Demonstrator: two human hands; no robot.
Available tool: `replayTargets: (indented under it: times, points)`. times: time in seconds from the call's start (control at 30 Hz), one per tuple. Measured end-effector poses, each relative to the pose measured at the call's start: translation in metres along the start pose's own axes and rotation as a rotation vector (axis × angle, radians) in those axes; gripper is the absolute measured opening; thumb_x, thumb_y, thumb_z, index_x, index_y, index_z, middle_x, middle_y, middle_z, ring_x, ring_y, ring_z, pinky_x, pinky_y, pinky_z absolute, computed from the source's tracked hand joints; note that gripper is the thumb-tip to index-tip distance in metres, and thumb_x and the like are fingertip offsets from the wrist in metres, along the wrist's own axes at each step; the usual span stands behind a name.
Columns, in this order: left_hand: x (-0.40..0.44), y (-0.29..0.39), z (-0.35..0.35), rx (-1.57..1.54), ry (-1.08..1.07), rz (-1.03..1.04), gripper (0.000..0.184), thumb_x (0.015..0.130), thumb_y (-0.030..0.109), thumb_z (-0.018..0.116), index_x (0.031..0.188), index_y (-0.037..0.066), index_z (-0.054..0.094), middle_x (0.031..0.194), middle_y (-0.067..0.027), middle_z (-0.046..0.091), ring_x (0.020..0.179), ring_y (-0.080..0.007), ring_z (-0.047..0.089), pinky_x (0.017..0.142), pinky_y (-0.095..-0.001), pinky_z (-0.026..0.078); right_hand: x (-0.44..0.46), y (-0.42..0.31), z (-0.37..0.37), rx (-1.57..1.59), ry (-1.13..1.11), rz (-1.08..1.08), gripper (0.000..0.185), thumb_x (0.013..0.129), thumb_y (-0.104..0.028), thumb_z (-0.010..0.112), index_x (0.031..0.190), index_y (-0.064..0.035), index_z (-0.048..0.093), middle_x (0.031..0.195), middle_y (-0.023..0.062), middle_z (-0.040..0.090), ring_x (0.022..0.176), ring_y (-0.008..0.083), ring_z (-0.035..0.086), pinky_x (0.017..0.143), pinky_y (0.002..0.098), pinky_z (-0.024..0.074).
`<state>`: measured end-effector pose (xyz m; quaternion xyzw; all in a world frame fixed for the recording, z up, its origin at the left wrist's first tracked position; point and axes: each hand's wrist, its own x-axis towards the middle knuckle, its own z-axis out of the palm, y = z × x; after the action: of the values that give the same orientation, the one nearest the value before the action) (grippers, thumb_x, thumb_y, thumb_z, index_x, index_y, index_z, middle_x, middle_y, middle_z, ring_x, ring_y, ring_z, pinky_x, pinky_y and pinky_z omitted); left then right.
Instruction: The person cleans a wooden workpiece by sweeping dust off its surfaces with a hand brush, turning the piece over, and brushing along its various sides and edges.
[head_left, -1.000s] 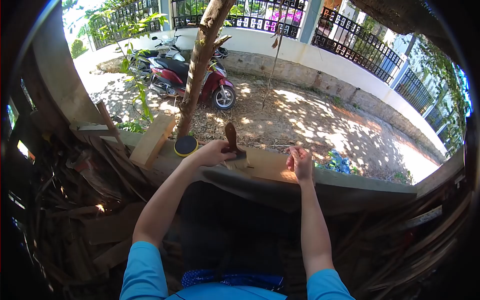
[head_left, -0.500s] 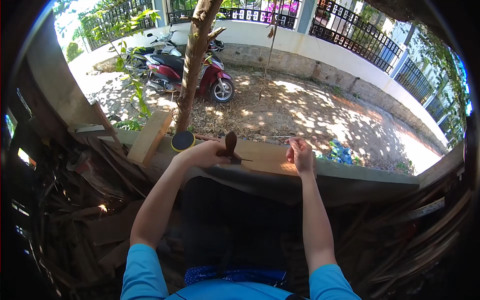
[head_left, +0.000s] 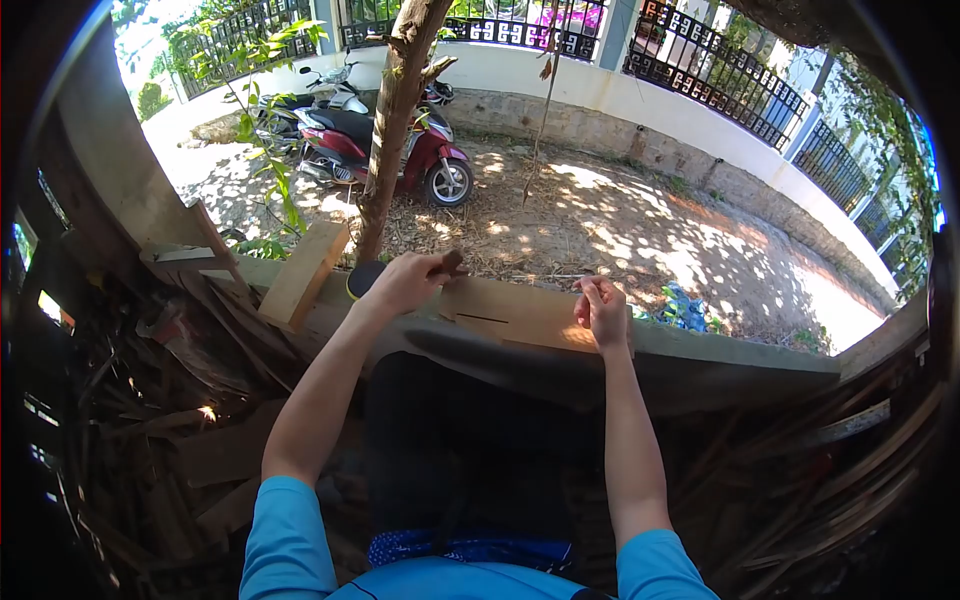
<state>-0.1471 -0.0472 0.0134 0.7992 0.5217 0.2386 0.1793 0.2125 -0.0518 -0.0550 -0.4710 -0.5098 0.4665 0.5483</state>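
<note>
My left hand (head_left: 408,284) is closed around a brown wooden-handled tool (head_left: 450,263), with only part of it showing past my fingers. It is raised over the left end of a pale wooden board (head_left: 545,308), which lies along the ledge. A thin dark line (head_left: 482,318), either a slot or a slim strip, shows on the board near that end. At the board's right end my right hand (head_left: 603,312) has its fingers curled together. Whatever they hold, if anything, is hidden.
A round black disc with a yellow rim (head_left: 362,279) sits beside my left wrist. Left of it, a thick wood block (head_left: 305,275) lies across the concrete ledge (head_left: 730,352). Behind the ledge rises a tree trunk (head_left: 388,140); a red scooter (head_left: 425,165) is parked beyond.
My left hand has lifted and shifted slightly left with the wooden-handled tool, whose handle stood upright before and now leans over. More of the board's left end shows. My right hand has hardly moved.
</note>
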Motion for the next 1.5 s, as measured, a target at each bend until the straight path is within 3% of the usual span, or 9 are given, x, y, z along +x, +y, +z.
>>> replayTargets:
  times: [0.1, 0.27, 0.57, 0.8, 0.9, 1.07, 1.23, 1.4, 1.5]
  points:
    - [-0.003, 0.017, 0.01, 0.031, -0.172, 0.031, 0.03, 0.093, 0.022, 0.071, 0.116, 0.003, 0.072, 0.102, -0.0238, 0.073, 0.099, -0.0429, 0.068, 0.087, -0.0475, 0.053, 0.0, 0.002, 0.001, 0.004, -0.006, 0.003, 0.026, 0.105, -0.025, 0.06, 0.099, -0.0003, 0.066, 0.059, 0.003, 0.058, 0.046, 0.0069, 0.05, 0.043, 0.0225, 0.0379]
    - [0.009, 0.03, 0.023, -0.461, -0.526, 0.189, 0.037, 0.095, 0.026, 0.073, 0.124, 0.003, 0.07, 0.107, -0.0132, 0.076, 0.1, -0.0197, 0.07, 0.092, -0.0355, 0.052, 0.002, 0.008, 0.0, -0.015, 0.003, -0.042, 0.025, 0.105, -0.023, 0.06, 0.099, 0.0, 0.067, 0.059, 0.0032, 0.058, 0.047, 0.007, 0.05, 0.044, 0.0223, 0.038]
    - [0.019, 0.014, 0.019, 0.028, 0.03, -0.072, 0.024, 0.097, 0.02, 0.065, 0.114, 0.005, 0.071, 0.098, -0.0203, 0.074, 0.096, -0.0413, 0.07, 0.083, -0.0503, 0.053, 0.0, 0.002, 0.0, -0.003, 0.007, 0.003, 0.026, 0.106, -0.023, 0.059, 0.098, 0.0006, 0.067, 0.059, 0.0036, 0.058, 0.046, 0.0071, 0.05, 0.043, 0.0229, 0.0382]
    - [-0.017, 0.056, 0.062, -0.004, -0.056, 0.356, 0.025, 0.095, 0.015, 0.066, 0.119, 0.013, 0.071, 0.109, -0.0145, 0.075, 0.104, -0.0337, 0.07, 0.089, -0.0433, 0.055, 0.002, 0.003, -0.001, 0.011, 0.001, 0.016, 0.027, 0.106, -0.023, 0.06, 0.097, 0.0009, 0.066, 0.058, 0.0035, 0.058, 0.045, 0.0071, 0.05, 0.043, 0.0232, 0.0384]
    - [-0.009, 0.073, 0.052, -0.204, -0.211, 0.105, 0.023, 0.097, 0.017, 0.066, 0.118, 0.008, 0.071, 0.107, -0.0166, 0.075, 0.102, -0.0356, 0.07, 0.086, -0.0418, 0.055, 0.002, 0.006, -0.002, -0.015, -0.006, -0.031, 0.028, 0.106, -0.024, 0.06, 0.095, 0.0006, 0.067, 0.058, 0.0032, 0.058, 0.045, 0.007, 0.049, 0.043, 0.0236, 0.0384]
    - [0.033, 0.02, 0.09, -0.426, 0.375, -0.057, 0.025, 0.099, 0.023, 0.063, 0.108, 0.0, 0.069, 0.09, -0.0212, 0.074, 0.087, -0.0411, 0.071, 0.078, -0.0491, 0.053, 0.001, 0.003, 0.001, -0.003, 0.033, 0.028, 0.034, 0.104, -0.03, 0.063, 0.087, -0.0008, 0.067, 0.057, 0.0014, 0.057, 0.046, 0.0063, 0.051, 0.043, 0.0232, 0.0378]
    - [0.044, 0.025, 0.106, -0.103, 0.498, -0.296, 0.028, 0.101, 0.026, 0.058, 0.113, 0.003, 0.066, 0.089, -0.0212, 0.074, 0.087, -0.0414, 0.071, 0.077, -0.0518, 0.053, 0.002, 0.011, 0.003, -0.131, 0.02, -0.009, 0.04, 0.102, -0.034, 0.067, 0.078, -0.0025, 0.067, 0.058, -0.0012, 0.058, 0.047, 0.0062, 0.053, 0.044, 0.0227, 0.0383]
    - [0.045, 0.019, 0.116, 0.067, 0.434, -0.264, 0.027, 0.101, 0.026, 0.055, 0.115, 0.005, 0.062, 0.09, -0.0222, 0.073, 0.086, -0.0419, 0.071, 0.078, -0.0541, 0.054, -0.035, -0.081, 0.072, -0.348, -0.063, -0.292, 0.047, 0.098, -0.038, 0.073, 0.065, -0.0063, 0.063, 0.057, -0.0022, 0.057, 0.053, 0.0033, 0.052, 0.05, 0.0241, 0.0365]
    - [0.05, 0.01, 0.121, 0.049, 0.336, -0.333, 0.026, 0.1, 0.024, 0.055, 0.117, 0.005, 0.062, 0.091, -0.0221, 0.074, 0.087, -0.0419, 0.071, 0.079, -0.0541, 0.054, -0.084, -0.18, 0.132, 0.104, -0.221, -0.763, 0.054, 0.083, -0.037, 0.089, 0.056, -0.0072, 0.053, 0.051, -0.0025, 0.047, 0.05, 0.0046, 0.044, 0.046, 0.0252, 0.0294]
